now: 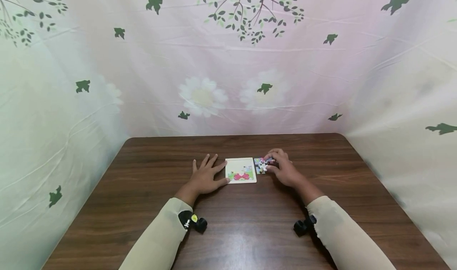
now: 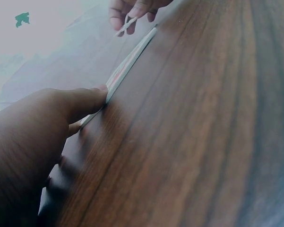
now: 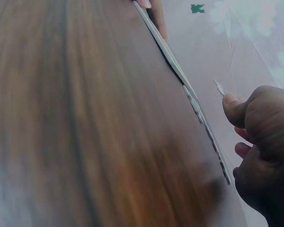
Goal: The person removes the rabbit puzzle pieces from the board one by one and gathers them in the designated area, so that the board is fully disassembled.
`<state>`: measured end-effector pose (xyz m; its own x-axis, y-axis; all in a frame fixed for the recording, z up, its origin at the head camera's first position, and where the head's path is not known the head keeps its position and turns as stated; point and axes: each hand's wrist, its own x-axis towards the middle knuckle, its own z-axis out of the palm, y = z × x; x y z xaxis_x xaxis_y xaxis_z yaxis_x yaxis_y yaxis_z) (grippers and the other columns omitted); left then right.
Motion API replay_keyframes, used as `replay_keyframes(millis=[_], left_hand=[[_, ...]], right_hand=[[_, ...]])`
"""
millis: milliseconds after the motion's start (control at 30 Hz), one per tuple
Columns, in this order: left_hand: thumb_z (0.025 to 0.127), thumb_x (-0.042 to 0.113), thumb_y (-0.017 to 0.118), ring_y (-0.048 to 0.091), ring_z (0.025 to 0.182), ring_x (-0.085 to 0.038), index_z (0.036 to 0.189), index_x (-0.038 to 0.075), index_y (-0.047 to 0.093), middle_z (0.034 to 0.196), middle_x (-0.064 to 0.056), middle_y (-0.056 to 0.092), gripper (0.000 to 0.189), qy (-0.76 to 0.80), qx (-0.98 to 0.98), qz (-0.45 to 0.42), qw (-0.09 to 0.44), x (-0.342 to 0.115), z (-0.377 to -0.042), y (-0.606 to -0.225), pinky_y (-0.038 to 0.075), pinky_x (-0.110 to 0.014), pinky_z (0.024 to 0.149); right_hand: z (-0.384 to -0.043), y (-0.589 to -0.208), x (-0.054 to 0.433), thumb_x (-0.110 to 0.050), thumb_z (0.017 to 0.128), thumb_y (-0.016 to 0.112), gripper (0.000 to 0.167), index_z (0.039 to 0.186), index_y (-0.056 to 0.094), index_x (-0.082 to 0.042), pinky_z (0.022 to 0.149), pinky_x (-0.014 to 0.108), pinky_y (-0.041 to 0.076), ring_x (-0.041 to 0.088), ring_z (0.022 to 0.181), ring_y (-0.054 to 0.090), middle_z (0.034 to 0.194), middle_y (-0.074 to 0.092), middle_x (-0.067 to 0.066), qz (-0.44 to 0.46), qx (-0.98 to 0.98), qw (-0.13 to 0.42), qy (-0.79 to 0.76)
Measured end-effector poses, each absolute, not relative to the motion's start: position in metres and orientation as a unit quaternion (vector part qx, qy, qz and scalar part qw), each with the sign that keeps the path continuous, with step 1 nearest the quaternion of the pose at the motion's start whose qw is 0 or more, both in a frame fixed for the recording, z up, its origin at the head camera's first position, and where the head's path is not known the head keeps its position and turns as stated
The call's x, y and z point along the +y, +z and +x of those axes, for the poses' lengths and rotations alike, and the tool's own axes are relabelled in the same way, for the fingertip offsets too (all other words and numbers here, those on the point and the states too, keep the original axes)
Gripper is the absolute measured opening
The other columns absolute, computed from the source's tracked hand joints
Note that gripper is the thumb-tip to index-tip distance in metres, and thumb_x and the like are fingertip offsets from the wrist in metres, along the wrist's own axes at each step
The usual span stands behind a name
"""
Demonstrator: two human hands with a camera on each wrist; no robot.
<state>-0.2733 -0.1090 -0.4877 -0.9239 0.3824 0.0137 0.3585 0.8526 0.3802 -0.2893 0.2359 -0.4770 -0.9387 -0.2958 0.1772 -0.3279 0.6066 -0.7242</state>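
Note:
A white puzzle board with a printed picture of pink shapes and greenery lies flat on the table. My left hand is beside its left edge, fingers spread, with thumb and index finger touching the edge. Against the board's right side lie several colourful jigsaw pieces, partly covered by my right hand. That hand pinches a single jigsaw piece between thumb and fingers, raised above the others in both wrist views. The held piece's printed face is hard to make out.
The dark wood-grain table reaches back to a hanging pale cloth printed with leaves and flowers, which also runs along both sides. Black wrist cameras are strapped near both sleeve cuffs.

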Motion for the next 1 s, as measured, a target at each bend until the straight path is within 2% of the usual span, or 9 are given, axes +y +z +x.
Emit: replay_keyframes(millis=[300, 500, 1000], left_hand=[[0.102, 0.073, 0.057, 0.007, 0.173, -0.039, 0.17, 0.038, 0.039, 0.185, -0.008, 0.021, 0.079, 0.192, 0.962, 0.193, 0.034, -0.109, -0.274, -0.49, -0.005, -0.083, 0.128], [0.102, 0.071, 0.059, 0.009, 0.173, -0.04, 0.17, 0.037, 0.041, 0.184, -0.009, 0.022, 0.078, 0.195, 0.961, 0.194, 0.032, -0.109, -0.272, -0.49, -0.004, -0.084, 0.128], [0.102, 0.071, 0.058, 0.009, 0.173, -0.04, 0.17, 0.037, 0.04, 0.184, -0.009, 0.022, 0.078, 0.186, 0.963, 0.193, 0.03, -0.107, -0.273, -0.488, -0.002, -0.083, 0.128]], right_hand=[[-0.293, -0.479, 0.253, -0.009, 0.107, 0.069, 0.018, 0.124, 0.069, -0.012, 0.124, 0.084, 0.013, 0.051, 0.161, 0.024, 0.166, 0.043, 0.021, 0.152, -0.909, 0.008, 0.388], [-0.293, -0.483, 0.26, -0.011, 0.106, 0.071, 0.016, 0.122, 0.07, -0.012, 0.123, 0.087, 0.007, 0.052, 0.164, 0.018, 0.169, 0.04, 0.022, 0.153, -0.912, 0.005, 0.381], [-0.292, -0.483, 0.275, -0.012, 0.104, 0.075, 0.015, 0.118, 0.074, -0.016, 0.122, 0.087, 0.007, 0.053, 0.163, 0.017, 0.168, 0.041, 0.022, 0.163, -0.918, 0.006, 0.361]])
